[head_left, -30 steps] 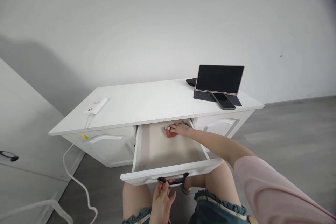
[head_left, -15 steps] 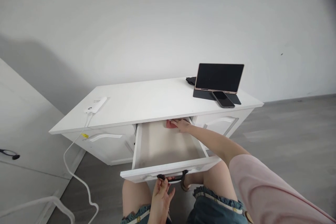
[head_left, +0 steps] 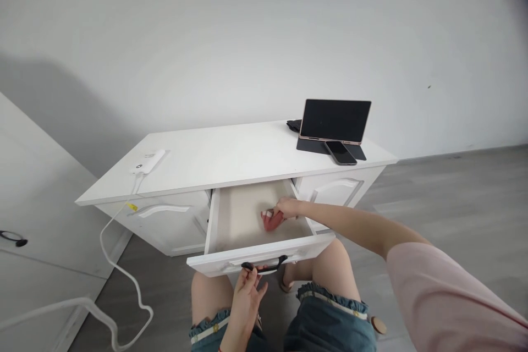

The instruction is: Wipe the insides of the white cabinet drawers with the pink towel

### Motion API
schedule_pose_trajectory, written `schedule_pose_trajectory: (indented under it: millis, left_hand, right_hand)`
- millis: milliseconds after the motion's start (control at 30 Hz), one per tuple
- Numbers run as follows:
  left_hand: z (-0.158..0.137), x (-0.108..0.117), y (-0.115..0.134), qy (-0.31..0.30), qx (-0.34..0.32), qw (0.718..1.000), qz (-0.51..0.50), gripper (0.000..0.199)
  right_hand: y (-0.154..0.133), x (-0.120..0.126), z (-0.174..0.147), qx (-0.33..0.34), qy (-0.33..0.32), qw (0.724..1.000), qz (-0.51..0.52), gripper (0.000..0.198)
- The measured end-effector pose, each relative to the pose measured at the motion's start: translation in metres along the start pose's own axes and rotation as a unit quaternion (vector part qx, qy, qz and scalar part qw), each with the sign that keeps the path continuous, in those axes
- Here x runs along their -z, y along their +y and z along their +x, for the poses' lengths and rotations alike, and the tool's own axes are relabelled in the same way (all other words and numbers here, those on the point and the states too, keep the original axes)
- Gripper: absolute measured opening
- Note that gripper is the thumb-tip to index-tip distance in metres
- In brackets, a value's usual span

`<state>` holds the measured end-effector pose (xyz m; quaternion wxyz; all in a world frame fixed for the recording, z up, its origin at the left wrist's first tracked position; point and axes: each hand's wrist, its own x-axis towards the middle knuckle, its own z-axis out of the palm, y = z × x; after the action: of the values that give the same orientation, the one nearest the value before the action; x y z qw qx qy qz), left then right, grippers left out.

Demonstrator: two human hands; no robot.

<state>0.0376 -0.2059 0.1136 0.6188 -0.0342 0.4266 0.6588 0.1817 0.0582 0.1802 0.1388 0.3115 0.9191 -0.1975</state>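
A white drawer (head_left: 239,203) is pulled out from a white cabinet, and its pale inside shows. At its front, my left hand (head_left: 247,296) has its fingers closed on the left end of the black drawer handle (head_left: 264,268). My right hand (head_left: 287,207) reaches into the drawer from the right, closed on a small soft red cloth item (head_left: 272,221) with a whitish patch. The cloth hangs crumpled from my fingertips over the drawer bottom, and its exact kind cannot be made out.
On the cabinet top (head_left: 214,154), a dark-screened tablet (head_left: 336,121) stands with a phone (head_left: 340,153) before it and a black folded item (head_left: 293,125) behind. A white power strip (head_left: 149,161) trails its cable at left. My knees are under the drawer.
My right hand has drawn the red cloth from the back of the drawer toward its front and gathered it up. My left hand stays at the handle. The view has shifted slightly.
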Motion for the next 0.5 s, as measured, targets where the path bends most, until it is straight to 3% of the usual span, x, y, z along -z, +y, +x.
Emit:
schedule_pose_trajectory:
  millis: [167, 333, 500]
  left_hand:
    - [0.001, 0.003, -0.001, -0.032, -0.005, 0.999, 0.012, 0.023]
    - [-0.004, -0.002, 0.000, -0.041, -0.013, 0.999, 0.012, 0.021]
    - [-0.009, -0.007, 0.004, -0.052, -0.014, 0.998, 0.030, 0.022]
  right_hand:
    - [-0.018, -0.004, -0.023, 0.026, -0.091, 0.994, 0.045, 0.042]
    - [-0.025, -0.008, -0.034, -0.009, -0.172, 0.972, 0.161, 0.038]
    - [-0.032, 0.003, -0.039, -0.018, -0.123, 0.947, 0.296, 0.029]
